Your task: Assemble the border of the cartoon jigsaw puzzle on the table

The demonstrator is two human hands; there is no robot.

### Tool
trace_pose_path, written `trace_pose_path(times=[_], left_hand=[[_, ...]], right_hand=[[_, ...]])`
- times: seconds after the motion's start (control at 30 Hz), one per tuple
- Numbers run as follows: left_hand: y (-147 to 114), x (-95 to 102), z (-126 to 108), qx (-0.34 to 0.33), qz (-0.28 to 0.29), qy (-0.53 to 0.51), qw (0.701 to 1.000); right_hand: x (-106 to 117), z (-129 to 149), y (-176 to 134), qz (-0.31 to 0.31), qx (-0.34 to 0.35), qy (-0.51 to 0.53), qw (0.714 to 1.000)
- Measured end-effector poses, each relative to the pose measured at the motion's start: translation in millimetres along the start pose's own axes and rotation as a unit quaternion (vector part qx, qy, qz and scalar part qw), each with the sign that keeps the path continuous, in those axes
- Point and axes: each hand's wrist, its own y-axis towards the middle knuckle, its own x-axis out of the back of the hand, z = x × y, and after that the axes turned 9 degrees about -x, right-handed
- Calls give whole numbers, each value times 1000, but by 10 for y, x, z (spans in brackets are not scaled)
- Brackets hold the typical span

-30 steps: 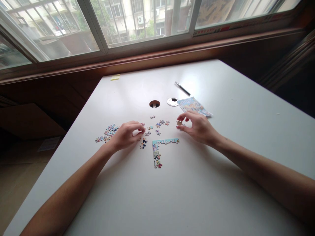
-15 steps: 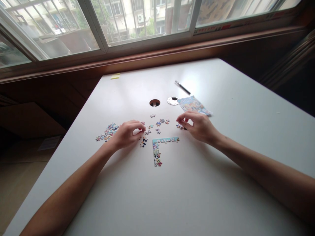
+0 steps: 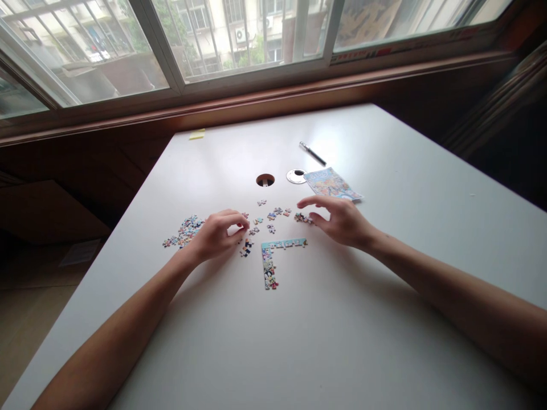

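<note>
My left hand (image 3: pixel 219 234) hovers between a heap of loose jigsaw pieces (image 3: pixel 188 229) and some scattered ones. Its thumb and index finger curl together in a pinch; whatever lies between the tips is too small to make out. My right hand (image 3: pixel 344 223) has thumb and index finger spread apart over a small cluster of puzzle pieces (image 3: pixel 302 218), with nothing visible gripped. Between and below the hands lies a joined puzzle corner (image 3: pixel 268 263), an L of a top strip and a left strip. Dark-and-orange pieces (image 3: pixel 246 248) rest just left of it.
Behind my right hand lies a printed picture sheet (image 3: pixel 333 183), overlapping a round metal ring (image 3: pixel 296 176). A pen (image 3: pixel 313 153) is farther back. The white table (image 3: pixel 299 341) has a round hole (image 3: pixel 265 180) and a yellow sticky note (image 3: pixel 197 134) near its far left corner.
My right hand's thumb and index finger have spread apart, exposing more of the cluster beneath. My left hand keeps its pinch. The whole view has shifted slightly.
</note>
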Motion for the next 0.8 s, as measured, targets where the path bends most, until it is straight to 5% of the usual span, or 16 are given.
trace_pose_path(times=[0.13,0.33,0.8], left_hand=[[-11,-8,9,1,2,2,1000],[-7,-21,-2,11,6,3,1000],[-5,-19,-7,-22,-17,15,1000]], right_hand=[[78,-57,41,-33,-46,-52,997],[58,-100,29,30,-42,-139,989],[68,-20,24,76,-26,-87,993]])
